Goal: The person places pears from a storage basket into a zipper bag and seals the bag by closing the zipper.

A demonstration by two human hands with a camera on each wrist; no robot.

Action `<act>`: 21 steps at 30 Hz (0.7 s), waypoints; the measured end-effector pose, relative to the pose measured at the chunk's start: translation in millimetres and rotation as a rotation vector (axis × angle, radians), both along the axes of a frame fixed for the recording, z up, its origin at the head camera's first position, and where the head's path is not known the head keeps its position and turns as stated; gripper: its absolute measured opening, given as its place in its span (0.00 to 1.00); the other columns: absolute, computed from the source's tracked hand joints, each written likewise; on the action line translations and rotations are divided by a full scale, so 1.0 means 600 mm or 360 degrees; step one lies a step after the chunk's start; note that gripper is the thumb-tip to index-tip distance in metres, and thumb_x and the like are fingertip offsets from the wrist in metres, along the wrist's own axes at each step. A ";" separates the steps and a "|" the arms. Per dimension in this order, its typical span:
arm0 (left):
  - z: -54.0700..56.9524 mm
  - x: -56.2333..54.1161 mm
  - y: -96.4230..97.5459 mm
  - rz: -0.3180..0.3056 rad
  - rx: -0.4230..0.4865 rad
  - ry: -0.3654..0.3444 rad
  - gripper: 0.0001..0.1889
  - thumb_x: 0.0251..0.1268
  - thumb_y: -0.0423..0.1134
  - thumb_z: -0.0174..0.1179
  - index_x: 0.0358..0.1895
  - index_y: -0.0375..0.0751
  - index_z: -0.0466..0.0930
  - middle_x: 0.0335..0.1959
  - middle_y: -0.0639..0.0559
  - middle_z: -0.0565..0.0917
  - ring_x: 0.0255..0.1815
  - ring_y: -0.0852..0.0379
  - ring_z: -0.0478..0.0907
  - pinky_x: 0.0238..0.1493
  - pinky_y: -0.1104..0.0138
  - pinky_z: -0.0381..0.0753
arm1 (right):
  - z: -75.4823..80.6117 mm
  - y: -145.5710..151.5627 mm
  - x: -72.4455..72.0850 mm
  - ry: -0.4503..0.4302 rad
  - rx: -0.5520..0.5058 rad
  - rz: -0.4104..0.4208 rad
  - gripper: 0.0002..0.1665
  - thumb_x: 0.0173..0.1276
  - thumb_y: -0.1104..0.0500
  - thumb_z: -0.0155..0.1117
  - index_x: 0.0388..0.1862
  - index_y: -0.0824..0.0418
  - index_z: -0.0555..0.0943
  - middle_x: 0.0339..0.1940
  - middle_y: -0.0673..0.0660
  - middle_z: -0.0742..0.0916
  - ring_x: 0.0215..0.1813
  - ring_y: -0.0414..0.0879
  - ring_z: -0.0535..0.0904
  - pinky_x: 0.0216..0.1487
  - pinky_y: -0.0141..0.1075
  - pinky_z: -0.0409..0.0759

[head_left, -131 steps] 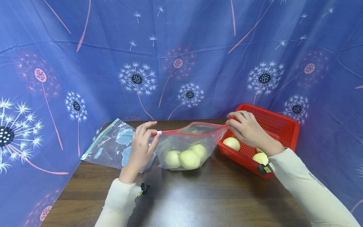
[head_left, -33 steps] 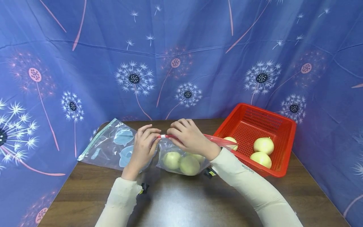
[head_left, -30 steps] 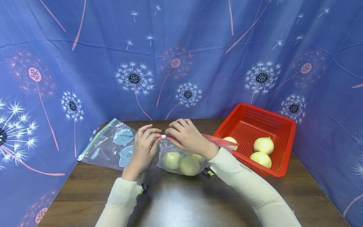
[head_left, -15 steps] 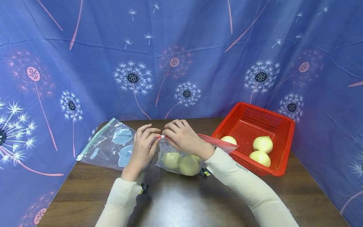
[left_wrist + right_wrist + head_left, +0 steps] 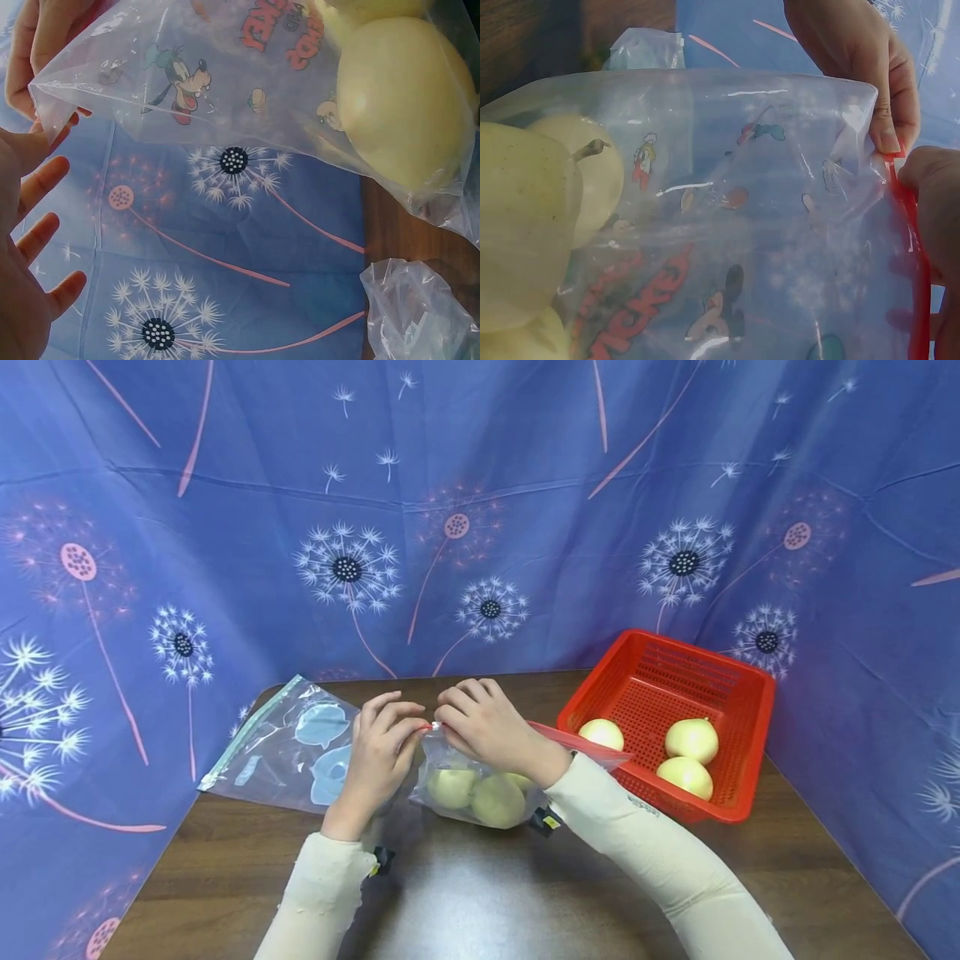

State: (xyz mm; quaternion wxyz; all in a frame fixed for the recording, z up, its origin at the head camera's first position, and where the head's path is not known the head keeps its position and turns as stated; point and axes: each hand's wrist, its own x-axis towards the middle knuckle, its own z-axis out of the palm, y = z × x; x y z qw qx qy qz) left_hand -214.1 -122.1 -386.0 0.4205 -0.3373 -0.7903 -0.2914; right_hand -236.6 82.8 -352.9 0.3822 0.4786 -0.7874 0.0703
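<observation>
A clear zip bag with printed cartoon figures and a red strip sits in the middle of the table, three pale yellow pears inside. With thumb and index finger, my left hand pinches the strip's left end at the bag's top corner, its other fingers spread. Right beside it, my right hand pinches the red zip at the small white slider. The strip's right part trails out behind the right wrist toward the basket. The right forearm hides part of the bag.
To the right stands a red plastic basket holding three more pears. A second clear bag with a pale green strip and blue print lies flat on the left. Behind the wooden table hangs a blue dandelion-print cloth.
My right hand has left the bag's right end and come left to the slider beside my left hand. The bag's mouth, gaping before, now lies flatter. Lately the hands hardly move.
</observation>
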 end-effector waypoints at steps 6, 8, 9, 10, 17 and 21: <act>-0.002 0.002 -0.002 -0.0005 0.0005 0.0008 0.03 0.57 0.29 0.69 0.33 0.38 0.85 0.46 0.45 0.83 0.61 0.37 0.70 0.53 0.40 0.64 | -0.005 0.011 0.000 0.0006 -0.0027 0.0025 0.04 0.68 0.60 0.62 0.41 0.58 0.79 0.45 0.54 0.82 0.51 0.53 0.77 0.49 0.49 0.75; -0.002 0.001 -0.003 -0.0007 0.0014 0.0015 0.03 0.57 0.29 0.69 0.33 0.38 0.85 0.46 0.45 0.83 0.61 0.37 0.70 0.53 0.40 0.64 | -0.005 0.015 0.000 0.0000 -0.0036 0.0031 0.04 0.68 0.60 0.61 0.40 0.58 0.79 0.45 0.54 0.82 0.51 0.54 0.77 0.50 0.49 0.75; -0.003 0.001 -0.004 -0.0007 0.0020 0.0020 0.03 0.57 0.28 0.69 0.33 0.37 0.85 0.46 0.45 0.83 0.60 0.37 0.70 0.53 0.40 0.64 | -0.005 0.017 0.000 0.0000 -0.0039 0.0032 0.04 0.68 0.60 0.61 0.40 0.58 0.79 0.44 0.54 0.82 0.51 0.54 0.77 0.50 0.49 0.75; -0.003 0.001 -0.004 -0.0009 0.0023 0.0021 0.03 0.57 0.28 0.69 0.33 0.38 0.85 0.46 0.45 0.83 0.61 0.37 0.70 0.54 0.40 0.64 | -0.005 0.019 0.000 0.0002 -0.0039 0.0030 0.04 0.68 0.60 0.61 0.40 0.58 0.78 0.45 0.54 0.82 0.51 0.54 0.77 0.50 0.49 0.75; -0.003 0.001 -0.008 -0.0019 0.0034 0.0030 0.03 0.57 0.28 0.69 0.33 0.38 0.85 0.45 0.46 0.84 0.61 0.38 0.70 0.55 0.39 0.63 | -0.004 0.036 0.004 0.0001 -0.0032 -0.0005 0.04 0.67 0.61 0.58 0.39 0.58 0.79 0.44 0.54 0.82 0.51 0.54 0.77 0.50 0.48 0.74; -0.003 0.000 -0.010 -0.0024 0.0036 0.0030 0.03 0.57 0.29 0.68 0.33 0.38 0.85 0.45 0.46 0.84 0.61 0.37 0.70 0.55 0.40 0.64 | -0.004 0.046 0.007 -0.0019 -0.0021 -0.0028 0.05 0.67 0.60 0.56 0.39 0.58 0.78 0.44 0.54 0.81 0.51 0.54 0.76 0.50 0.49 0.74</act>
